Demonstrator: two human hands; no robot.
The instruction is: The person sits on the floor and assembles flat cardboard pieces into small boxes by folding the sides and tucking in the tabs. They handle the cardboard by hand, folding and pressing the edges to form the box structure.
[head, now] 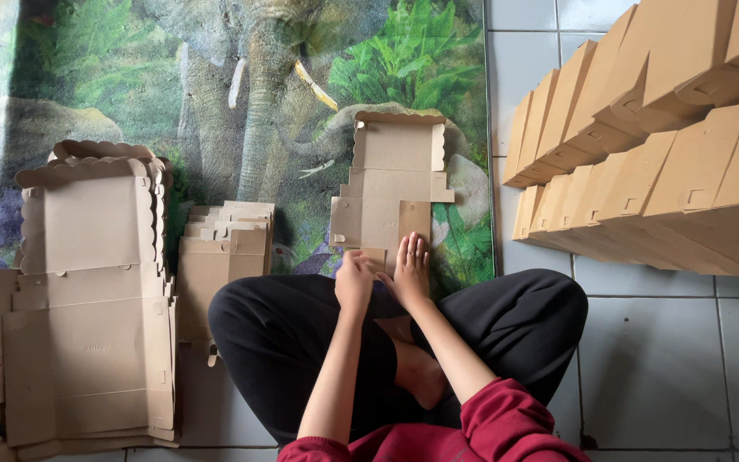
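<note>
Hands, left (353,281) curled, right (411,263) flat, press cardboard blank (393,184) on elephant-print mat (241,94) beside tiles (660,359).

Stack of flat scalloped-edge cardboard blanks (87,299) at left, a smaller flat pile (220,248) beside it. Rows of folded brown boxes (643,145) stacked at right on pale floor tiles (669,368). Elephant-and-jungle printed mat (241,94) underneath.

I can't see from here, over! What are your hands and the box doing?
Left hand curled on near edge of flat cardboard box blank. Right hand flat, pressing a near flap. Blank lies unfolded on elephant mat. Nothing blocking; flat stacks off left.
</note>
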